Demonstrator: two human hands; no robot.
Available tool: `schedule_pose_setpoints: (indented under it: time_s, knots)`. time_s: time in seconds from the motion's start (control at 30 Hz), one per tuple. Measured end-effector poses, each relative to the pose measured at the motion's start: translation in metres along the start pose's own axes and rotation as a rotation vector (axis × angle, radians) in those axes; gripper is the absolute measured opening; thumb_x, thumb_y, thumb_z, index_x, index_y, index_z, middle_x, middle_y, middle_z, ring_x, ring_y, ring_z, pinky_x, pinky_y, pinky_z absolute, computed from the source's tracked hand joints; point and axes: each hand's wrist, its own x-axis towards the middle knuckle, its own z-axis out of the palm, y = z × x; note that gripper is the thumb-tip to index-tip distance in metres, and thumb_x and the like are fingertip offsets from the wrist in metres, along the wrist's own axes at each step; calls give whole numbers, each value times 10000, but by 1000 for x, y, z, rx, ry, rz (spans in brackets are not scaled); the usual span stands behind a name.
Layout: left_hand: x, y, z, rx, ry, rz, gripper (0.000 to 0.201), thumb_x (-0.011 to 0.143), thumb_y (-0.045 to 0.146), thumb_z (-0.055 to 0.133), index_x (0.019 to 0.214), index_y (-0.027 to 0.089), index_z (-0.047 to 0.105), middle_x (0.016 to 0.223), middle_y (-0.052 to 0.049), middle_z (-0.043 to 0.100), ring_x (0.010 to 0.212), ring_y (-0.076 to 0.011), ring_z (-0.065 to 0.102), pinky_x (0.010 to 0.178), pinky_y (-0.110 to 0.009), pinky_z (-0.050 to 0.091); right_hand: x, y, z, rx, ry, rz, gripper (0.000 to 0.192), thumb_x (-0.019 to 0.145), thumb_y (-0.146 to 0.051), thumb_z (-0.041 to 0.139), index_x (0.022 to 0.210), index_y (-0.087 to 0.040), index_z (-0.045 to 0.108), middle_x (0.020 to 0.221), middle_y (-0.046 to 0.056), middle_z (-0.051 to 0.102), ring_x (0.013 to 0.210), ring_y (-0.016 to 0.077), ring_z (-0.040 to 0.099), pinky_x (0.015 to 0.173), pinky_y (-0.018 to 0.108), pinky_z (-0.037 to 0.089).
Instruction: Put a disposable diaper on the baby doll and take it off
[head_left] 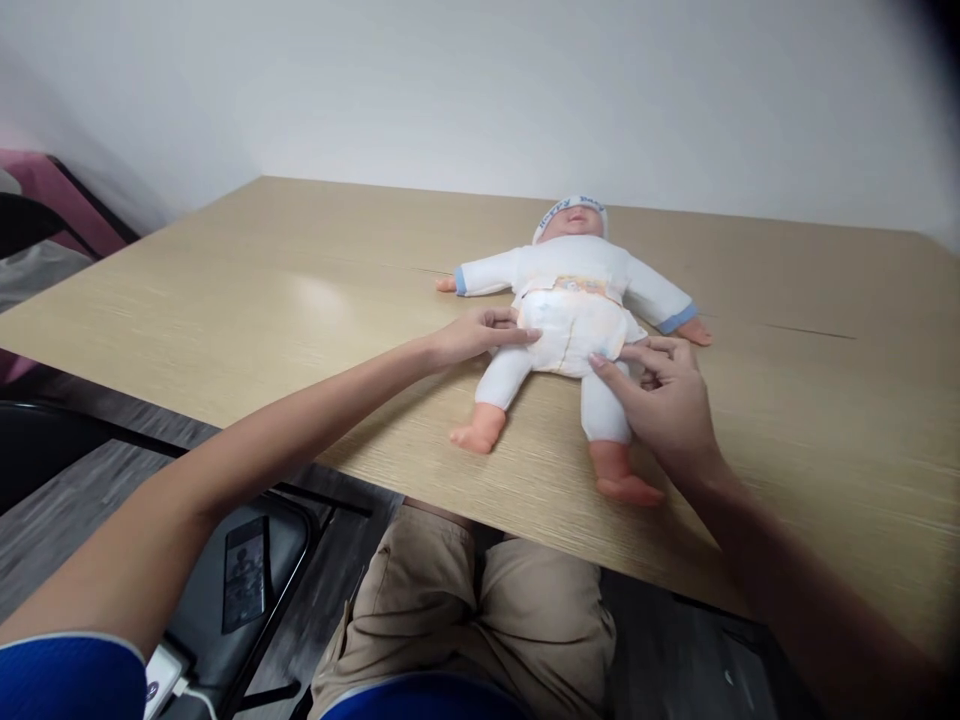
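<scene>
Both hands' grip on supine doll's diaper, either side.

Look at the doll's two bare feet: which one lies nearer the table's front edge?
The foot below the right hand, on the picture's right. It lies nearer the table edge than the other foot.

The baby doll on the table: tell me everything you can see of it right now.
The baby doll lies on its back on the wooden table, head away from the person, arms spread, legs toward the near edge. It wears a white hat, a white suit with blue cuffs, and a white diaper. Hands and feet are bare plastic. The left hand and right hand touch the diaper's sides.
</scene>
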Motion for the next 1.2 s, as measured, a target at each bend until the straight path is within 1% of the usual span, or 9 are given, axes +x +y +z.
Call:
schedule_pose_setpoints:
  time_s: [0.2,0.3,0.4,0.47,0.57,0.8,0.97,1.1,1.2]
  knots:
    - [-1,4,-21,92,72,83,463,864,395,851,1216,160,664,1135,-133,798,1124,-240,741,1057,-412,526,-1,-3,-25,6,-83,1,332,933,-542,746,1093,-265,836,1138,69,725,739,173,566,748,373,534]
    - [7,14,-41,433,185,210,482,880,419,812,1250,178,618,1272,-143,763,1169,-253,701,1052,-419,512,15,5,-44,-98,-28,-58,311,962,-482,704,1139,-253,816,1069,81,738,776,209,619,803,404,541]
    - [29,20,-58,886,308,268,560,843,421,824,1301,187,604,1444,-149,673,1317,-330,578,1142,-481,439,53,32,-53,-304,88,-221,443,943,-452,712,1304,-199,754,1179,171,724,1039,325,666,1039,507,494]
    - [52,18,-65,1117,343,184,695,795,426,857,1379,162,587,1488,-191,625,1393,-406,492,1186,-546,385,85,52,-51,-409,28,-283,617,934,-487,729,1442,-142,667,1335,254,679,1294,426,591,1161,563,387]
    - [87,10,-69,1233,325,40,795,795,456,852,1460,136,556,1524,-235,594,1419,-459,459,1189,-590,372,128,75,-36,-455,-64,-270,764,893,-571,763,1469,-87,629,1423,303,653,1336,456,563,1131,569,382]
    - [113,7,-60,1160,391,-42,636,847,464,750,1366,124,608,1336,-245,717,1228,-425,638,1052,-505,481,157,63,-1,-436,-177,-186,311,917,-422,674,1084,-168,739,1129,206,765,1020,365,672,856,440,490]
    - [43,36,-24,948,412,-58,541,846,543,755,1222,201,571,1137,-155,763,959,-336,696,818,-415,519,127,17,-34,-381,-161,-102,373,920,-278,599,1246,-159,734,1250,198,764,1094,359,689,897,433,485]
    - [-76,57,43,870,420,20,527,857,541,745,1218,233,517,1079,-112,742,929,-318,700,787,-408,529,67,-21,-97,-238,-242,-230,480,877,-272,561,1324,-235,732,1264,123,779,1139,333,708,943,429,499]
    - [-179,46,107,820,340,-22,535,889,568,716,1268,254,506,1121,-120,730,993,-340,716,807,-444,566,0,-39,-147,-261,-318,-336,496,861,-389,626,1338,-309,736,1291,99,783,1154,374,719,947,477,532]
